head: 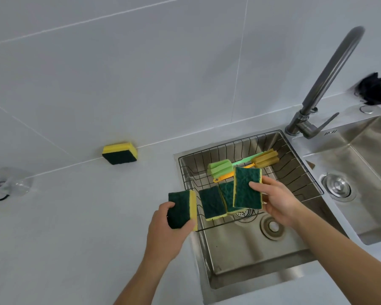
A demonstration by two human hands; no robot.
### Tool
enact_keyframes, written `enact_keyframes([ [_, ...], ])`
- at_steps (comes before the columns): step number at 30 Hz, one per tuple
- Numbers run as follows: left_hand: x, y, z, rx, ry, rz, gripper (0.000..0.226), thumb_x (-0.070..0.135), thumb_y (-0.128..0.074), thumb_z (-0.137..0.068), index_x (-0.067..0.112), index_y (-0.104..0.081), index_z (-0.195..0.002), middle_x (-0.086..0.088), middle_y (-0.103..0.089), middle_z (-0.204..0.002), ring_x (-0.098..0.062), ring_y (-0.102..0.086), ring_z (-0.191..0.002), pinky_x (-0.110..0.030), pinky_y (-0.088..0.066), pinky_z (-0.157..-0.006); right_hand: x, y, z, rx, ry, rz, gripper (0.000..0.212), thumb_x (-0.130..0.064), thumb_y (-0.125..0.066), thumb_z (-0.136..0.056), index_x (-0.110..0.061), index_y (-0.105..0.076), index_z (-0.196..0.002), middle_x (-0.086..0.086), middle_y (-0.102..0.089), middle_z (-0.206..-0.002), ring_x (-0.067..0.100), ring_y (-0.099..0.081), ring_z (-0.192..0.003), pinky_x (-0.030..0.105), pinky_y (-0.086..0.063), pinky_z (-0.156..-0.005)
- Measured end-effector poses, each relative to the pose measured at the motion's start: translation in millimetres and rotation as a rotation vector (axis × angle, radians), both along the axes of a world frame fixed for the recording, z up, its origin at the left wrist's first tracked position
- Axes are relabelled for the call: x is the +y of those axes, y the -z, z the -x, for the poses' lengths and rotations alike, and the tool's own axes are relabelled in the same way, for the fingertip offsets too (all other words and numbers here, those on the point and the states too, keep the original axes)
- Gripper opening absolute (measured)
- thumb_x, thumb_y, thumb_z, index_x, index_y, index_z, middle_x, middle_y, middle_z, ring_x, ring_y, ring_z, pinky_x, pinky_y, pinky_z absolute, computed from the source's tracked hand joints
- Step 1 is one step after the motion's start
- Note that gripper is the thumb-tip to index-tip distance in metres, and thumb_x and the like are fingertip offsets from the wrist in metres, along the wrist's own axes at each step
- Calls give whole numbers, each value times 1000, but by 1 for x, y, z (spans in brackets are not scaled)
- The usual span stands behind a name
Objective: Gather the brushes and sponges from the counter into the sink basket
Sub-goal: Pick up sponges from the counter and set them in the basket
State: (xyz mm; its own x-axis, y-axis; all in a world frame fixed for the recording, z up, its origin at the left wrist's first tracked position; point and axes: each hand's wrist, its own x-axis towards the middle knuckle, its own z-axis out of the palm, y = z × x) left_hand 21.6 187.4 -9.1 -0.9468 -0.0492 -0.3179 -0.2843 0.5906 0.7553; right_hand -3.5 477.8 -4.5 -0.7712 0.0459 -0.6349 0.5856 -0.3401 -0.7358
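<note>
A black wire sink basket point(299, 170) sits across the left sink bowl. Inside it lie two green-and-yellow sponges point(211, 202), a green sponge brush point(220, 169) and a yellow-orange sponge brush point(265, 160). My right hand point(277, 201) grips another green-and-yellow sponge point(246, 188) upright over the basket. My left hand point(169, 230) holds a similar sponge point(182, 208) at the basket's left front corner. One more sponge point(120, 153) leans against the wall on the counter, far left of the sink.
A tall steel faucet point(326, 84) rises behind the sink. A second steel bowl point(365, 172) lies to the right, with a black cloth point(374, 89) behind it. A clear plastic item point(9, 181) sits at the counter's left edge.
</note>
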Motion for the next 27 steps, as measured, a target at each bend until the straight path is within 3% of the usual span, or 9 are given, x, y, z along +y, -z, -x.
enact_keyframes([
  [9, 63, 5, 27, -37, 88, 86, 70, 51, -73, -71, 35, -36, -128, 8, -47, -112, -7, -53, -93, -15, -48, -67, 25, 27, 33, -53, -160, -112, 36, -8, -68, -90, -10, -61, -125, 10, -73, -112, 24, -72, -99, 33, -58, -73],
  [14, 83, 15, 39, -80, 100, 145, 71, 51, -72, -71, 34, -35, -129, 6, -46, -112, -9, -53, -94, -17, -44, -68, 27, 38, 46, -81, -261, -186, 44, -4, -71, -87, -14, -55, -127, 10, -70, -108, 21, -73, -90, 27, -58, -59],
  [17, 91, 20, 42, -104, 117, 156, 71, 51, -71, -72, 34, -33, -130, 6, -45, -115, -9, -51, -95, -14, -41, -66, 28, 45, 52, -93, -330, -224, 41, -7, -71, -88, -18, -55, -124, 10, -74, -103, 20, -73, -88, 27, -58, -59],
  [27, 142, 24, 61, -88, 192, 140, 74, 54, -71, -71, 36, -31, -131, 4, -40, -118, -13, -50, -101, -26, -49, -81, 62, 50, 63, -105, -425, -306, 43, -13, -68, -91, -19, -54, -131, 11, -71, -108, 22, -70, -93, 24, -55, -58],
])
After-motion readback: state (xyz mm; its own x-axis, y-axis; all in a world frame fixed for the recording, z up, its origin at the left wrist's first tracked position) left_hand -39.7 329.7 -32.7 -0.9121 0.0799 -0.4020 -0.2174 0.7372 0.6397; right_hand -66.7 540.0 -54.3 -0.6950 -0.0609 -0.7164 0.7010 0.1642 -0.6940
